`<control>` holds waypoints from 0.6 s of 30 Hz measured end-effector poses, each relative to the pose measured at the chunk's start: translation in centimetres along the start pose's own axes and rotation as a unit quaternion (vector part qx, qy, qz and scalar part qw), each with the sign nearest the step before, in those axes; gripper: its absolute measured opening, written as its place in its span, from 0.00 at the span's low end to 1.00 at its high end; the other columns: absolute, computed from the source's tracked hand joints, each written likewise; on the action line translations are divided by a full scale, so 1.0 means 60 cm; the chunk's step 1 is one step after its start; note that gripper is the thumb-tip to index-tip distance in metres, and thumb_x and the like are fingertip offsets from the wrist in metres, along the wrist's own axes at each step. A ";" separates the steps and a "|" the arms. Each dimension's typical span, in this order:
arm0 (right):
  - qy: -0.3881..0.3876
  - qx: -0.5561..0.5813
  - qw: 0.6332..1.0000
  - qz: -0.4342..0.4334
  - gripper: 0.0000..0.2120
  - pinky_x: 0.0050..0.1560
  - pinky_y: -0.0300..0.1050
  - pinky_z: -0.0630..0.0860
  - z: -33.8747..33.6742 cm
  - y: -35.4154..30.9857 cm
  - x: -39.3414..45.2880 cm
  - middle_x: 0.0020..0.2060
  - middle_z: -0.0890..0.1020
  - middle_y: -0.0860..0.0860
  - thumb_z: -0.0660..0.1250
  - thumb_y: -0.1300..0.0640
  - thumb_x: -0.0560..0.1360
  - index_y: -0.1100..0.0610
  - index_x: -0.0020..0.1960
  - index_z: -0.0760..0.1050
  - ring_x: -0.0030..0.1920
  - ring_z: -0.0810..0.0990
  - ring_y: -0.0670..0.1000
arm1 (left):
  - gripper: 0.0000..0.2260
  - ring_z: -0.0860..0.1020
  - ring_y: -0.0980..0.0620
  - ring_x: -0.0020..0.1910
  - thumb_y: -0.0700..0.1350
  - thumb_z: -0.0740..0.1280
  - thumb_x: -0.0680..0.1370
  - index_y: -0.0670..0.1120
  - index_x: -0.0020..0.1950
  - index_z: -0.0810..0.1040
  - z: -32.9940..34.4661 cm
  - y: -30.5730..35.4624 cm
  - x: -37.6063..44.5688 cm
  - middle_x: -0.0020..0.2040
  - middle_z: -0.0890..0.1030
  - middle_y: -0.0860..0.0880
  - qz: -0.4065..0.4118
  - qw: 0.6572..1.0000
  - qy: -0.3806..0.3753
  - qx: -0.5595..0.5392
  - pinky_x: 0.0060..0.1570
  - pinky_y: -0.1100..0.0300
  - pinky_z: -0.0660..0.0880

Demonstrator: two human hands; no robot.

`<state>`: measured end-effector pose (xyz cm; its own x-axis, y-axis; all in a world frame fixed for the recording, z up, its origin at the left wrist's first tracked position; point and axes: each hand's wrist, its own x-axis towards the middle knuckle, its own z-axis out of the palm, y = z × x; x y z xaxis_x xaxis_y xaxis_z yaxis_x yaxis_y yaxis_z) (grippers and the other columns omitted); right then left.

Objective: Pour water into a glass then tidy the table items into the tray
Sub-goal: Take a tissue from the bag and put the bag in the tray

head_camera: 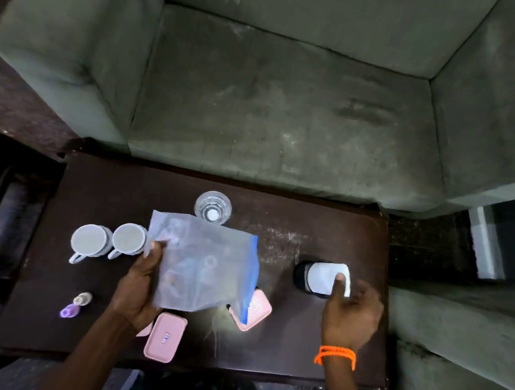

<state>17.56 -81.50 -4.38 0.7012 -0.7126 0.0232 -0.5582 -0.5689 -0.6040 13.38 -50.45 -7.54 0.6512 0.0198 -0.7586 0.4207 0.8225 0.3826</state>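
The left hand [140, 281] pinches a translucent bag [200, 269] above the counter [295, 347], probably for tidying; the right hand [348, 314] grips the white bottle [320, 276] at right.

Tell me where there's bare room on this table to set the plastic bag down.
Bare patches: the table's near-right part, between the pink box and the right hand, and the far-left corner behind the two mugs. The left side is crowded with mugs, small bottles and a pink case.
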 end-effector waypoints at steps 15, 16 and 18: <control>-0.478 0.238 0.845 0.021 0.09 0.39 0.49 0.69 0.125 -0.241 -0.242 0.31 0.76 0.50 0.72 0.58 0.77 0.61 0.40 0.80 0.35 0.69 0.49 | 0.14 0.75 0.48 0.40 0.57 0.64 0.82 0.53 0.49 0.87 -0.139 0.140 -0.094 0.40 0.78 0.44 0.304 0.902 0.204 0.228 0.41 0.54 0.72; -0.478 0.220 0.850 -0.028 0.11 0.38 0.46 0.67 0.133 -0.257 -0.252 0.30 0.74 0.48 0.71 0.58 0.78 0.61 0.38 0.79 0.34 0.68 0.47 | 0.14 0.74 0.49 0.40 0.55 0.63 0.83 0.52 0.48 0.87 -0.153 0.149 -0.100 0.38 0.78 0.46 0.325 0.889 0.226 0.231 0.41 0.55 0.72; -0.489 0.218 0.840 -0.088 0.11 0.36 0.39 0.70 0.146 -0.293 -0.276 0.31 0.75 0.47 0.69 0.58 0.79 0.61 0.40 0.78 0.33 0.69 0.43 | 0.15 0.74 0.55 0.38 0.53 0.63 0.83 0.49 0.44 0.85 -0.171 0.162 -0.114 0.36 0.79 0.55 0.359 0.865 0.273 0.217 0.41 0.55 0.72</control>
<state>19.66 -56.12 -1.10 0.9039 0.1657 -0.3943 -0.3422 -0.2728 -0.8992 6.53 -36.75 -4.06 0.4973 0.8009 -0.3334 0.3067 0.1972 0.9312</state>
